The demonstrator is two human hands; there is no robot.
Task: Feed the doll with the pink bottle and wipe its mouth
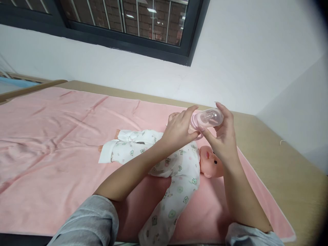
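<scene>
A baby bottle (195, 121) with a pink collar is held sideways above the doll. My left hand (180, 125) is wrapped round its body, most of which the fingers hide. At the other end, a clear domed cap (212, 117) covers the nipple. My right hand (225, 131) grips this cap between thumb and fingers. Below both hands lies a baby doll (210, 161) on its back, its head to the right and partly behind my right wrist. It wears a white printed outfit (176, 164), with one sleeve stretched toward me.
A pink blanket (51, 143) with some creases lies under the doll on a wooden table (276, 150). Behind stands a white wall (230, 61) with a dark-framed window (189, 51). A wooden rail (33, 90) runs along the far left.
</scene>
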